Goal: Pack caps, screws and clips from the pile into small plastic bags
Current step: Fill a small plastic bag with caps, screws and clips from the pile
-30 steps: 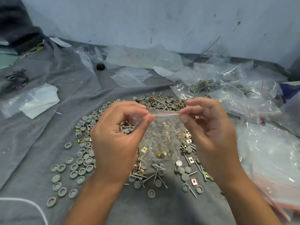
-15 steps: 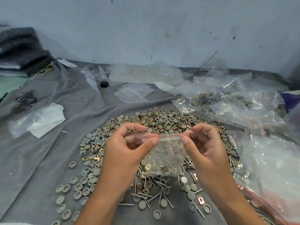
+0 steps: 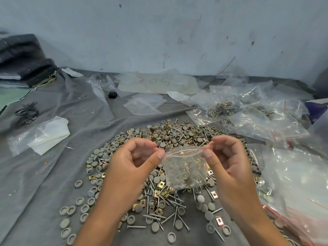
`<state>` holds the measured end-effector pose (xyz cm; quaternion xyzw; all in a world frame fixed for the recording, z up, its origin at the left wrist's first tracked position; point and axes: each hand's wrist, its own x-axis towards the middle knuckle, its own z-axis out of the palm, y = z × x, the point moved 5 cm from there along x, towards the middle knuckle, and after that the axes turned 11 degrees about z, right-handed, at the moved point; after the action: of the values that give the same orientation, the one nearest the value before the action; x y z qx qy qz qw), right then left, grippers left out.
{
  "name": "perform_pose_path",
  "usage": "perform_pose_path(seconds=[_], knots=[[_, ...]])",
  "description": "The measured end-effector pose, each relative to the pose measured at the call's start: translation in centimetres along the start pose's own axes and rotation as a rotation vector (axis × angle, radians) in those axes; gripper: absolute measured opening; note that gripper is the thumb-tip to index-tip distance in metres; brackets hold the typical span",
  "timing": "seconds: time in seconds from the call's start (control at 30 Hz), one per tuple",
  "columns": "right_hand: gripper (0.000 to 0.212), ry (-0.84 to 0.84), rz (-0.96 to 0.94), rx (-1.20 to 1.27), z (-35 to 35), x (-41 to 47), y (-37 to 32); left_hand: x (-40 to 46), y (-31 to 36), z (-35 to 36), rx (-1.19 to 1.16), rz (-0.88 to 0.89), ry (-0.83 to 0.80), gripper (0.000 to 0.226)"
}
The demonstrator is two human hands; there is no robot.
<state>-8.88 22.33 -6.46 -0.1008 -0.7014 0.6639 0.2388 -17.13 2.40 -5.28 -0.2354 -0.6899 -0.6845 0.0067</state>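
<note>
Left hand (image 3: 131, 166): raised above the pile, thumb and forefinger pinched together on the left end of the small bag's top edge; the other fingers curled loosely.
Right hand (image 3: 229, 162): level with the left, thumb and forefinger clamped on the right end of the same edge.
Small bag (image 3: 185, 170): clear plastic with a red line along its top, held between the two hands and hanging over the middle of the pile; it held grey caps, screws and brass-coloured clips. Whether its top was sealed could not be told.
Pile (image 3: 170, 135): grey round caps, silver screws and brass-coloured clips spread on the grey cloth (image 3: 44, 183), directly under and around the hands; loose caps trailed off to the lower left.
Filled bags (image 3: 248, 118): clear bags with parts inside, heaped to the right of the pile.
Empty bags (image 3: 143, 105): flat clear ones lying beyond the pile, near the wall (image 3: 159, 32).
Folded white sheet (image 3: 48, 137): inside clear plastic, well to the left of the pile.
</note>
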Motion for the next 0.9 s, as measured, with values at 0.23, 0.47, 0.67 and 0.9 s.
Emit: perform_pose_path(seconds=[0.23,0.47,0.67,0.9], knots=[[0.024,0.002,-0.024,-0.014,0.2,-0.2,-0.6,-0.4,-1.1,0.1,-0.238,-0.332,-0.162,0.05],[0.027,-0.052,-0.097,-0.111,1.1,-1.1,-1.4,-1.4,-1.8,1.0,-0.303,-0.438,-0.447,0.042],[0.025,-0.068,-0.129,-0.199,1.7,-1.5,-1.8,-2.2,-1.7,2.0,-0.265,-0.478,-0.611,0.018],[0.02,-0.009,-0.145,-0.335,1.6,-1.6,-1.9,-2.5,-1.9,2.1,-0.222,-0.529,-0.616,0.011]])
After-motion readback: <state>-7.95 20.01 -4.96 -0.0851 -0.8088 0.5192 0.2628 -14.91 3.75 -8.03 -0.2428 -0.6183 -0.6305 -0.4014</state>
